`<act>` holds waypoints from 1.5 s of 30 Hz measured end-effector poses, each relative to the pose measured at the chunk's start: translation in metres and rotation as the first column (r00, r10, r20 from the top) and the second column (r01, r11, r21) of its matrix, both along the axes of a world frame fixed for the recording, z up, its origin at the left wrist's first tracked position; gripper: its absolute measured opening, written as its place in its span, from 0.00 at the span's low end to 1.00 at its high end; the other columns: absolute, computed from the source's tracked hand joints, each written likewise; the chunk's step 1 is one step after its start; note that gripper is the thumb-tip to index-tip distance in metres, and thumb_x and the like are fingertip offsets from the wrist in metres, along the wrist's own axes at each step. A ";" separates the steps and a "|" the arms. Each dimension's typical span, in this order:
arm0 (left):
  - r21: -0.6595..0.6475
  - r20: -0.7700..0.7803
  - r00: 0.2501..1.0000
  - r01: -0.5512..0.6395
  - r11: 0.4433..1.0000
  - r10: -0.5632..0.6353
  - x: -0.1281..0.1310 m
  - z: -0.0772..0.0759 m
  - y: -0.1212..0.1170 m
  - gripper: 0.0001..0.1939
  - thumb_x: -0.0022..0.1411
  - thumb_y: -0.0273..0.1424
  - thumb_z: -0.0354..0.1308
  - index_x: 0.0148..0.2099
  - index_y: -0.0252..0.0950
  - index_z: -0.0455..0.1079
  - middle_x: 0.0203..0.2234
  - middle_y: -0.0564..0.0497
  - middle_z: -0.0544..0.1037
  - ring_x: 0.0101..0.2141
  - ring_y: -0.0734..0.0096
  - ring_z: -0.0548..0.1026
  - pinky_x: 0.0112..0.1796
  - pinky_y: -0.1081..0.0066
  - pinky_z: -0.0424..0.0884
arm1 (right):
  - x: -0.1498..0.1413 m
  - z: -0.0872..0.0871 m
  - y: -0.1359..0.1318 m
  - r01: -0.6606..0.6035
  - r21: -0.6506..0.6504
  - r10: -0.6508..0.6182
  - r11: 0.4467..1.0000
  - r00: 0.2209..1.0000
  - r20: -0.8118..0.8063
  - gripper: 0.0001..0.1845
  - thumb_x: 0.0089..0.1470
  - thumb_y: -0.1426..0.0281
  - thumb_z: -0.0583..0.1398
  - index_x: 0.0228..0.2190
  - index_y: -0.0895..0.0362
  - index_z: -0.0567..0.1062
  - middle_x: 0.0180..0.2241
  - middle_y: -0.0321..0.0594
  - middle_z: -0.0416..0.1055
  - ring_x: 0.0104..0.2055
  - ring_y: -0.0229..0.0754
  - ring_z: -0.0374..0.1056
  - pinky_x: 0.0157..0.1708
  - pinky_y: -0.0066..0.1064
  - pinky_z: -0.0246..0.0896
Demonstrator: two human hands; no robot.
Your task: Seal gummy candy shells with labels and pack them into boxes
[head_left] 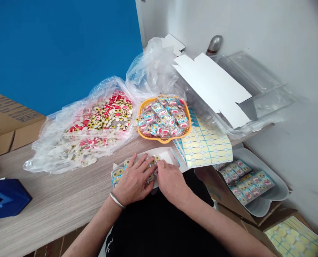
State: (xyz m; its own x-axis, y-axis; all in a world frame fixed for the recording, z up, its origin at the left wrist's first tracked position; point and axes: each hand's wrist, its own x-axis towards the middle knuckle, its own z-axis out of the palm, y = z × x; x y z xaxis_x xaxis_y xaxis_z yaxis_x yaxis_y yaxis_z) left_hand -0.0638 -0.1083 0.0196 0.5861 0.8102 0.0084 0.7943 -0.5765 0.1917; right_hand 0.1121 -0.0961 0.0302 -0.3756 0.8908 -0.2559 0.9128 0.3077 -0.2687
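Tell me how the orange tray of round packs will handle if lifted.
The orange tray looks like thin plastic, so it is probably light and may flex a little. The round packs are heaped loose above its rim, so they may well slide off if it tilts.

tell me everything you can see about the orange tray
The orange tray is a shallow, rounded-square dish of glossy-looking plastic with a raised rim. It lies flat on the wood-grain table, piled with small round clear packs with blue and red printing, some overlapping. Crumpled clear plastic touches its far side, and a sheet of pale yellow labels lies at its right edge. No hand touches it.
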 end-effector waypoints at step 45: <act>0.040 -0.061 0.998 -0.015 0.999 0.017 0.006 0.000 -0.001 0.23 0.64 0.36 0.56 0.61 0.44 0.69 0.60 0.46 0.72 0.63 0.51 0.64 0.66 0.44 0.51 | 0.055 0.033 0.088 -0.010 0.422 0.181 0.906 0.912 -0.368 0.11 0.67 0.71 0.53 0.37 0.57 0.75 0.38 0.44 0.75 0.42 0.46 0.69 0.44 0.36 0.60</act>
